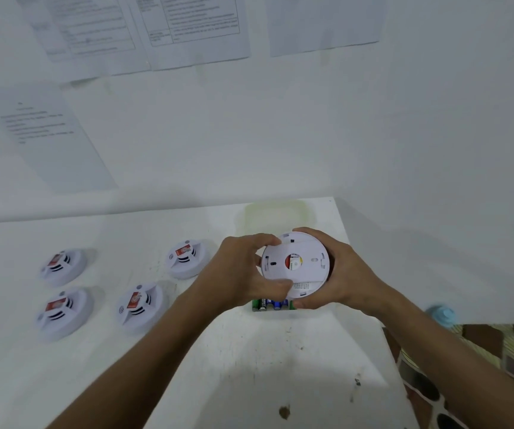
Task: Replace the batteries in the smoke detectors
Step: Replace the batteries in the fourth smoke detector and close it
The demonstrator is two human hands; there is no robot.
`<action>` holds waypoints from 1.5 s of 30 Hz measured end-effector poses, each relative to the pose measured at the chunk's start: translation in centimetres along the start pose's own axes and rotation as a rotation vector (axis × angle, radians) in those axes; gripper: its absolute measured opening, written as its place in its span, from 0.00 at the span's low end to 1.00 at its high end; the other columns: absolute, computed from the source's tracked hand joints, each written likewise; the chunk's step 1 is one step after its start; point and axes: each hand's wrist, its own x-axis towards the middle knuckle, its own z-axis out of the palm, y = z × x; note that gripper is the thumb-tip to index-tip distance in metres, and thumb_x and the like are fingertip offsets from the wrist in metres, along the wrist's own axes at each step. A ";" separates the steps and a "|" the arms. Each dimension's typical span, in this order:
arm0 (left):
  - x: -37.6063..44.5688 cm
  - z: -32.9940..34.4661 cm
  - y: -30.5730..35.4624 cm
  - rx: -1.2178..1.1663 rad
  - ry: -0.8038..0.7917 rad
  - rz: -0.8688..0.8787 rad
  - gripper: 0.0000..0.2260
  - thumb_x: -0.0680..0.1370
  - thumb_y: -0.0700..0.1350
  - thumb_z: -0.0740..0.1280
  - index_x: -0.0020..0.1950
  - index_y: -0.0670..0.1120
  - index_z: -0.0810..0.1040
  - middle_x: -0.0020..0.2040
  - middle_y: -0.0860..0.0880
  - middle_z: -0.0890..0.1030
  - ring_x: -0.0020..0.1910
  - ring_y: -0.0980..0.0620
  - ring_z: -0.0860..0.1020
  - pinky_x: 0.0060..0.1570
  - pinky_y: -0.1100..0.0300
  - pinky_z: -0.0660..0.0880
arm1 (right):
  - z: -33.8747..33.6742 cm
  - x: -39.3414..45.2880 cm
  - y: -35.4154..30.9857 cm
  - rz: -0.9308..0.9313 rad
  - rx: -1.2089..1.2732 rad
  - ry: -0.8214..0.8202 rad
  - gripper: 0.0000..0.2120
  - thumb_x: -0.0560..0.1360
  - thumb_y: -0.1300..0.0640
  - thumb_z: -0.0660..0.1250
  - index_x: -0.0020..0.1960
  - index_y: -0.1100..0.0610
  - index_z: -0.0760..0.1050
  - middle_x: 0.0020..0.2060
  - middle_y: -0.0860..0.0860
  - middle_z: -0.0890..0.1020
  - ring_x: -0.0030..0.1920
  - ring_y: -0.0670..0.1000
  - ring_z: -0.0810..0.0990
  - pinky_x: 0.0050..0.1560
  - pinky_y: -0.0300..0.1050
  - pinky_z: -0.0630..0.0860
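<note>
Both forearms enter from the bottom edge of the frame and are cut off there; they meet right of centre over the white counter (249, 360). Left hand (243, 270) and right hand (342, 274) together hold one smoke detector (296, 264) clear of the counter. Its flat back plate faces the camera, tilted slightly, so the axis through the disc runs roughly toward the lens; a red and yellow patch shows through the central opening. The left grip is curled round the detector's left rim, thumb on the lower edge, fingertips on the upper edge. The right grip wraps the right rim, with fingers curled behind the body, where they are hidden.

Directly below the held unit, a green tray of batteries (272, 305) rests on the counter, largely covered by the detector and hands; a count is not possible. Behind the hands, a pale translucent container (276, 212) sits by the wall, its contents indistinct.

Four further smoke detectors lie face up on the left of the counter, each with a red label: far left rear (64, 266), far left front (64, 312), middle front (139, 306), middle rear (187, 258).

Printed sheets (144, 29) hang on the wall at upper left; the text is unreadable. A blurred blue object (441, 314) at right edge cannot be identified.
</note>
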 end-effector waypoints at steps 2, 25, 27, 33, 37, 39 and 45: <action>-0.3 0.2 0.1 0.026 0.039 0.000 0.30 0.64 0.53 0.79 0.64 0.48 0.77 0.57 0.53 0.82 0.44 0.58 0.80 0.38 0.78 0.73 | 0.1 0.0 0.1 -0.004 0.009 -0.008 0.44 0.55 0.63 0.84 0.68 0.52 0.72 0.61 0.46 0.80 0.62 0.49 0.79 0.59 0.43 0.79; -0.4 -2.4 -2.7 -0.012 0.089 0.041 0.26 0.63 0.54 0.80 0.57 0.50 0.78 0.56 0.57 0.74 0.53 0.59 0.76 0.45 0.69 0.78 | 0.8 1.6 0.9 0.023 0.019 -0.091 0.45 0.56 0.69 0.84 0.68 0.50 0.71 0.57 0.43 0.81 0.59 0.46 0.80 0.53 0.39 0.80; -1.2 -2.7 -4.5 -0.052 0.242 -0.068 0.25 0.64 0.54 0.80 0.57 0.49 0.77 0.55 0.57 0.75 0.50 0.61 0.77 0.42 0.68 0.79 | 0.6 1.4 1.3 0.042 0.038 -0.098 0.45 0.56 0.70 0.83 0.68 0.50 0.71 0.58 0.42 0.80 0.60 0.45 0.79 0.53 0.39 0.79; -5.6 0.8 -11.0 0.097 0.265 -0.390 0.26 0.65 0.54 0.79 0.58 0.46 0.76 0.53 0.51 0.76 0.44 0.57 0.76 0.39 0.69 0.71 | -0.1 0.7 2.1 0.099 0.060 -0.136 0.46 0.55 0.68 0.84 0.68 0.48 0.70 0.59 0.41 0.79 0.61 0.43 0.78 0.52 0.37 0.79; -6.9 3.3 -12.6 0.137 0.141 -0.500 0.24 0.65 0.57 0.78 0.55 0.48 0.76 0.51 0.50 0.74 0.42 0.56 0.74 0.37 0.67 0.68 | 0.0 0.8 2.4 0.137 0.064 -0.174 0.49 0.55 0.67 0.84 0.70 0.46 0.68 0.58 0.38 0.79 0.60 0.41 0.78 0.51 0.37 0.80; -6.9 3.6 -12.7 0.156 0.110 -0.498 0.24 0.66 0.57 0.77 0.54 0.47 0.76 0.51 0.50 0.74 0.43 0.55 0.72 0.36 0.68 0.65 | 0.1 1.0 2.4 0.142 0.062 -0.195 0.50 0.54 0.66 0.84 0.71 0.46 0.67 0.58 0.38 0.79 0.60 0.40 0.78 0.51 0.37 0.80; -6.9 3.4 -13.6 0.170 0.043 -0.529 0.29 0.65 0.61 0.76 0.60 0.46 0.76 0.55 0.50 0.71 0.49 0.54 0.72 0.39 0.68 0.66 | 0.9 1.5 2.4 0.131 0.064 -0.212 0.51 0.52 0.62 0.84 0.70 0.42 0.68 0.63 0.43 0.77 0.63 0.43 0.76 0.53 0.40 0.80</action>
